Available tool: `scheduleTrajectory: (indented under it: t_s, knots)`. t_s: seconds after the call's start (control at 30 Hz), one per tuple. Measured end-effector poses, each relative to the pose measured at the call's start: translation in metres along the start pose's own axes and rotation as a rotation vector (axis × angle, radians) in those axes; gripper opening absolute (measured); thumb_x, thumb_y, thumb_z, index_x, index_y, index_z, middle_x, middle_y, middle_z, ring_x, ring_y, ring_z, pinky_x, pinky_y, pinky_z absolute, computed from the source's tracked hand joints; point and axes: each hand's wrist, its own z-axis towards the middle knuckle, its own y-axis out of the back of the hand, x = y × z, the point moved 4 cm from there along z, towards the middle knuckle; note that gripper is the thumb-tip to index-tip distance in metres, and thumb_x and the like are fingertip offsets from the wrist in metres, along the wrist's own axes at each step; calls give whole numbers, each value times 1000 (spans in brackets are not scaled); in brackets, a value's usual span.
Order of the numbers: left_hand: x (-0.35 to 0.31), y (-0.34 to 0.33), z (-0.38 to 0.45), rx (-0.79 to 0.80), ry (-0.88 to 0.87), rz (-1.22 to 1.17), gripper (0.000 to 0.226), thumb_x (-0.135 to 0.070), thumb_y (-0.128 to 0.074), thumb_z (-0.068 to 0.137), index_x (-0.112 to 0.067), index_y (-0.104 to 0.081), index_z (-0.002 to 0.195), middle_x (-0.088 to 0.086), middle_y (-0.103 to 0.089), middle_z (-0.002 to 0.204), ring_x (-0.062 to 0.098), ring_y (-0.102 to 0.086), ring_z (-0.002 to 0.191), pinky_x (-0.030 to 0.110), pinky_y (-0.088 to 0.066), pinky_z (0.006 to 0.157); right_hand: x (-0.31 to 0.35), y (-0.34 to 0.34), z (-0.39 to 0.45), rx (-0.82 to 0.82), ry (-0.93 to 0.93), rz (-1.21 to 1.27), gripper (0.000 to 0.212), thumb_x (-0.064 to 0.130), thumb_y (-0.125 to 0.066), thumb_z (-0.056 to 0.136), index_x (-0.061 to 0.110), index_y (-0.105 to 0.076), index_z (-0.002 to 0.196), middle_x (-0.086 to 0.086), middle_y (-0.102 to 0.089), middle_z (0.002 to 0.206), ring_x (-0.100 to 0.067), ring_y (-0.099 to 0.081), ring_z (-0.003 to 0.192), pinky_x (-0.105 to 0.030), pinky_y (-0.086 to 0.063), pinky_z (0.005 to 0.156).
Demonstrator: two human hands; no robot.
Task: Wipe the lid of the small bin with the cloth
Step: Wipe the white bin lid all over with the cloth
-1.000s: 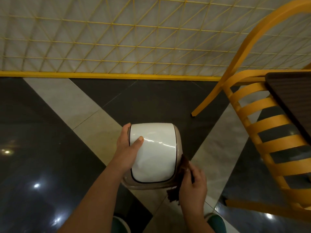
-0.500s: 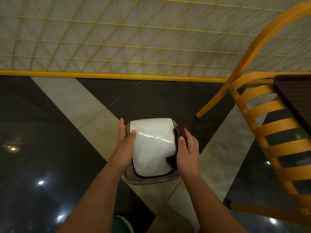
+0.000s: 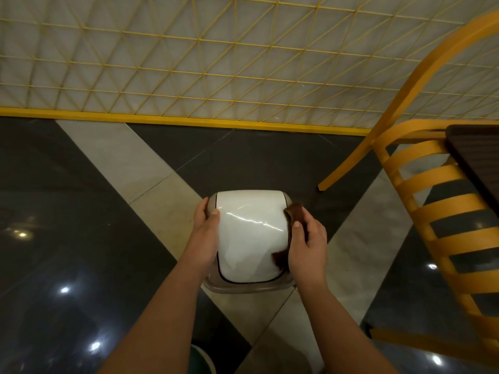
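A small bin with a glossy white lid (image 3: 251, 236) and a beige rim (image 3: 248, 286) stands on the floor in front of me. My left hand (image 3: 206, 233) grips the lid's left edge, thumb on top. My right hand (image 3: 307, 244) presses a dark brown cloth (image 3: 295, 211) against the lid's right edge; cloth ends show above and below my fingers.
A yellow slatted chair (image 3: 442, 201) stands close on the right, one leg (image 3: 343, 171) near the bin, beside a dark table edge (image 3: 475, 155). A yellow lattice wall panel (image 3: 216, 63) runs along the back. The floor is polished dark and pale tile.
My right hand brought the cloth from the bin's near right corner up onto the lid's right side, then slid it slightly outward. The left hand kept its hold.
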Motion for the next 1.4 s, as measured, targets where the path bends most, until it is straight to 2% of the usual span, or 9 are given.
scheduleTrajectory:
  t_s: [0.13,0.3,0.5,0.63,0.77,0.97,1.1,1.23,1.4]
  knots:
    - [1,2,1,5,-17,27,49,-41,-32,100,-41,-15,146,-11,-36,121,4,-43,87,35,-36,85,17,0,-8,-54,262,-176,38,20,-51,96,30,-52,133,19,-41,126,-1,-34,120,-22,-29,105]
    - [4,4,6,-16,-29,3,47,-37,-35,100,-42,-20,144,-7,-42,123,5,-49,91,31,-42,79,47,-34,-25,73,683,-536,35,16,-63,84,17,-65,118,-6,-61,125,-25,-53,118,-45,-44,103]
    - [4,4,7,-17,-45,-58,42,-32,-35,101,-39,-27,142,-2,-48,130,11,-53,106,29,-45,86,43,-54,-32,272,995,-775,43,24,-73,74,21,-66,116,-4,-61,125,-24,-57,113,-40,-47,97]
    - [1,2,5,-27,-55,20,46,-36,-33,101,-38,-21,146,-9,-39,126,9,-46,99,31,-37,86,27,-10,-7,116,912,-692,35,20,-63,79,18,-67,114,-6,-62,123,-23,-52,113,-36,-42,99]
    - [2,0,6,-37,-44,70,46,-41,-29,100,-41,-18,145,-8,-34,134,14,-37,110,40,-34,96,4,22,7,-27,366,-401,30,12,-52,95,20,-65,121,0,-59,125,-16,-46,118,-19,-30,99]
    - [1,-3,4,-54,-27,28,46,-39,-30,101,-42,-17,146,-7,-35,133,14,-38,108,39,-34,94,-20,17,6,97,-188,49,30,22,-48,98,33,-61,123,14,-62,115,-11,-54,111,-40,-45,103]
    - [-1,-3,6,-146,11,-84,50,-39,-39,97,-49,-19,143,-9,-36,130,18,-42,112,40,-37,93,-7,26,8,20,-110,85,30,19,-53,96,40,-62,116,21,-59,111,-2,-53,104,-39,-45,103]
    - [-22,-4,-7,-403,-299,171,45,-44,-46,92,-45,-35,136,-12,-30,144,10,-29,131,38,-29,105,26,34,2,-26,152,43,41,15,-59,92,41,-56,123,30,-49,112,2,-50,108,-28,-42,102]
    - [-55,-59,-35,-48,-423,135,30,-53,-55,86,-38,-61,111,-17,-60,114,2,-57,105,21,-44,85,62,36,-8,42,365,128,56,12,-67,86,35,-47,133,15,-53,126,2,-48,120,-23,-43,101]
